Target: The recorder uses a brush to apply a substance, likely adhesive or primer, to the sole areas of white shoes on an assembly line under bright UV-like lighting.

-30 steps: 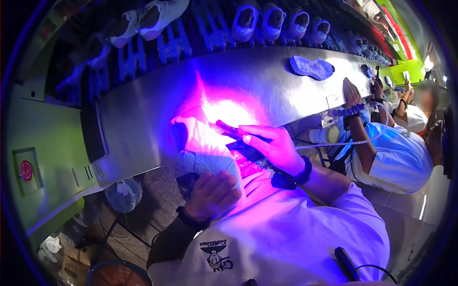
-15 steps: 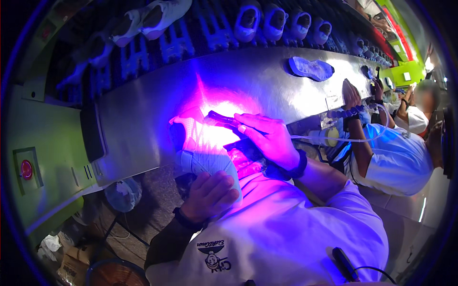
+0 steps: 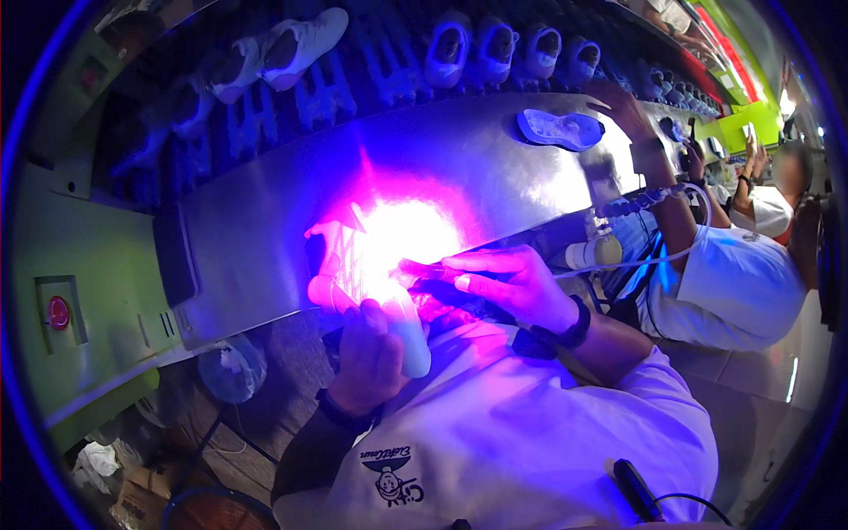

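Note:
A light-coloured shoe (image 3: 411, 343) is tilted over the near edge of the metal bench, washed in pink-violet light. My left hand (image 3: 367, 360) is closed around its lower part, fingers over the side. A dark-handled brush (image 3: 424, 270) is pinched between the thumb and fingers of my right hand (image 3: 523, 287). Its tip is against or just beside the shoe's side; glare hides the exact contact. Beyond my right hand, a grey-blue shoe sole (image 3: 561, 130) lies on the bench.
Behind the metal bench (image 3: 256, 208), a dark rack line carries several white shoes (image 3: 448, 55). A co-worker's hand (image 3: 623, 110) reaches near the sole. A thin clear hose (image 3: 636, 260) runs at right. A green cabinet with a red button (image 3: 58, 313) stands left.
The shoe has turned and tipped in my left hand. My right hand and the brush have moved down, closer to me. The co-worker's hand has reached forward toward the sole.

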### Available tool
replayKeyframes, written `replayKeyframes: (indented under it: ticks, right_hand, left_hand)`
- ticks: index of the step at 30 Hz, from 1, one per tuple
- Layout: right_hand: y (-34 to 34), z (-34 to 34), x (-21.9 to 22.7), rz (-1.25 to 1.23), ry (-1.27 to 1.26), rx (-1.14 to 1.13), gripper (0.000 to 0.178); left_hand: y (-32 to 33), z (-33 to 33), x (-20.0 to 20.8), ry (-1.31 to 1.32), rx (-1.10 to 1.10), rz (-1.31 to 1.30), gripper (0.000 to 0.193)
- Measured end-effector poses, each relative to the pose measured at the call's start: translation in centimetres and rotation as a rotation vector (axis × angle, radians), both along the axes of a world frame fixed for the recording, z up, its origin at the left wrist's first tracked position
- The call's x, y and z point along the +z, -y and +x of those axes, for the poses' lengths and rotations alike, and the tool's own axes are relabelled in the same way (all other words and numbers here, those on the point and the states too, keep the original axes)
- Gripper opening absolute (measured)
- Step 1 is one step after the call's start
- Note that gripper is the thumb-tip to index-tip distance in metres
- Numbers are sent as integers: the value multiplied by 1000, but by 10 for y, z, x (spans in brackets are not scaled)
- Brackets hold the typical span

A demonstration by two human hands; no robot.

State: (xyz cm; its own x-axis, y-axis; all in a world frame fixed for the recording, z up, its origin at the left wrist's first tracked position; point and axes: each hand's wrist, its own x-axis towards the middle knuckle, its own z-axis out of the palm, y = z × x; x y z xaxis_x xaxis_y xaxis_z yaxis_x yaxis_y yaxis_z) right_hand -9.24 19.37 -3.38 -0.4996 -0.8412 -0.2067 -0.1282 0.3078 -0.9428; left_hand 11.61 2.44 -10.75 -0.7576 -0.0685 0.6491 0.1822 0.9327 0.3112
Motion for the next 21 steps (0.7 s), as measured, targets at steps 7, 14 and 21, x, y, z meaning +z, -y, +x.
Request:
replayKeyframes:
  ticks: [7,14,21]
  right_hand:
    - [-11,-1,30,-26,-59,-1,33]
    - [-12,3,62,-24,-82,-58,31]
    - [-1,-6,63,-179,-392,-94,31]
  left_hand:
    - [-8,-18,24,38,105,40,69]
    - [-10,-50,60,28,183,189,90]
    - [4,-80,103,86,227,416,100]
